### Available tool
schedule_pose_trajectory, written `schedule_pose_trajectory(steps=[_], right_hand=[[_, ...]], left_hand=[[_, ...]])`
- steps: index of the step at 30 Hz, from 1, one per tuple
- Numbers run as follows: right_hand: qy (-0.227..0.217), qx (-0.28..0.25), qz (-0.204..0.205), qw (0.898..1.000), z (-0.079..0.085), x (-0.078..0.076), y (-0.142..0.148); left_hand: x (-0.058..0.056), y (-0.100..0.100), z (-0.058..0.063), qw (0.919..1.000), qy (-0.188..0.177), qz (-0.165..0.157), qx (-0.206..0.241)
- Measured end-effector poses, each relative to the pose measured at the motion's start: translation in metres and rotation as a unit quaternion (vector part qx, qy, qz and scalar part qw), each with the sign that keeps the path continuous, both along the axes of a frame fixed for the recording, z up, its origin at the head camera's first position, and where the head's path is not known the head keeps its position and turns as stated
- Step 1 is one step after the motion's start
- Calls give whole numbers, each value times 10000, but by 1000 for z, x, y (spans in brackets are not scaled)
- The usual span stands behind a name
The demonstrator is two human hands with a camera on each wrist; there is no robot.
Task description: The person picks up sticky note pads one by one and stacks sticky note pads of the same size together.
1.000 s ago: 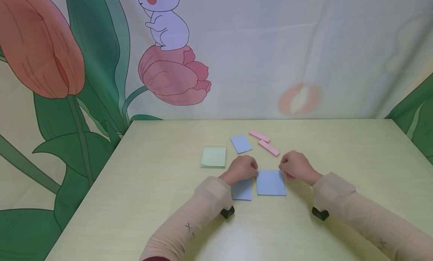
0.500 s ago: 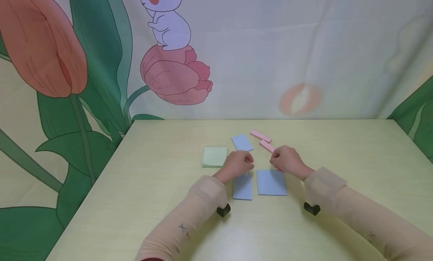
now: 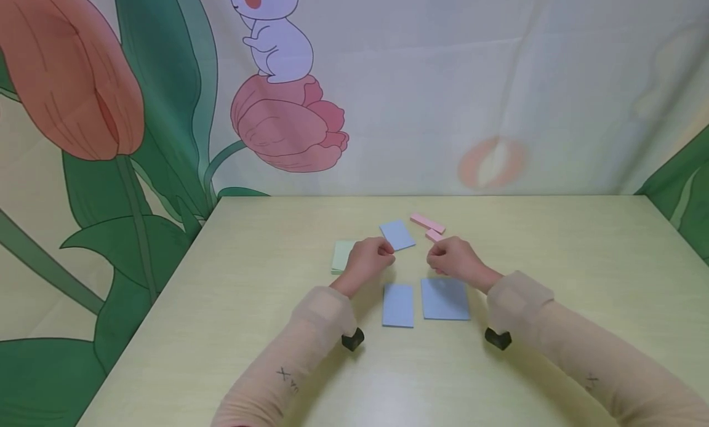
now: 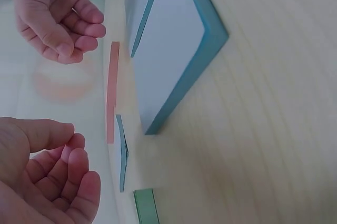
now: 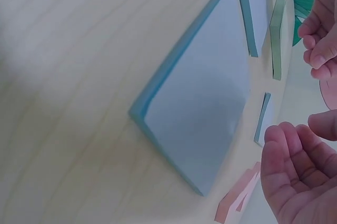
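Note:
In the head view my left hand (image 3: 367, 262) hovers over the green sticky-note pad (image 3: 341, 255), its fingertips at the edge of the far blue sticky-note pad (image 3: 400, 232). My right hand (image 3: 458, 261) is above the back edge of the square blue sticky-note pad (image 3: 445, 303), overlapping a pink strip pad (image 3: 434, 235). Both hands have loosely curled fingers and hold nothing; the wrist views show the left fingers (image 4: 79, 166) and the right fingers (image 5: 289, 155) with nothing between them. An oblong blue sticky-note pad (image 3: 397, 307) lies left of the square one, a narrow gap between them.
A second pink strip pad (image 3: 428, 222) lies at the back, touching the first. Everything rests on a pale wooden table (image 3: 249, 291). Behind its far edge hangs a printed cloth (image 3: 410, 107) with tulips and a white animal.
Both hands have come off the front blue pads. The left has moved left and back over the green pad; the right has moved left and slightly back. The pads lie where they were.

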State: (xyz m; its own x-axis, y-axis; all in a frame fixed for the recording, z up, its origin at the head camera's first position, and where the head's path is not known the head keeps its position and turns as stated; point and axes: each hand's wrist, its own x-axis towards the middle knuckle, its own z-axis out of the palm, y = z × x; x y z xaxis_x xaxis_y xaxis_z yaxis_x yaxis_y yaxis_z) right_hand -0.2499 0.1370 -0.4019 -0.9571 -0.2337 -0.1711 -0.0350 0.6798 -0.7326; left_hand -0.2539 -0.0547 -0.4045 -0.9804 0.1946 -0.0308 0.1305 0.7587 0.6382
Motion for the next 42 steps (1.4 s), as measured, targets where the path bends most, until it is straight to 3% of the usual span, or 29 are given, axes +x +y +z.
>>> schedule_pose_trajectory(steps=[9, 15, 23, 34, 42], right_hand=[[-16, -35, 37, 10000, -3, -3, -10], [-202, -272, 53, 9994, -1, -4, -20], [-398, -384, 183, 9983, -1, -7, -34], [-577, -393, 139, 9975, -2, -14, -49], [-815, -600, 69, 9948, -2, -14, -60]], left_hand=[[-6, -11, 0, 9978, 249, 614, -4], [-11, -18, -1, 9932, 187, 1153, 42], [-13, -33, -3, 9869, 111, 1601, 139], [-16, -44, -6, 9786, -48, 2037, 290], [-17, -51, -10, 9766, -237, 2134, 149]])
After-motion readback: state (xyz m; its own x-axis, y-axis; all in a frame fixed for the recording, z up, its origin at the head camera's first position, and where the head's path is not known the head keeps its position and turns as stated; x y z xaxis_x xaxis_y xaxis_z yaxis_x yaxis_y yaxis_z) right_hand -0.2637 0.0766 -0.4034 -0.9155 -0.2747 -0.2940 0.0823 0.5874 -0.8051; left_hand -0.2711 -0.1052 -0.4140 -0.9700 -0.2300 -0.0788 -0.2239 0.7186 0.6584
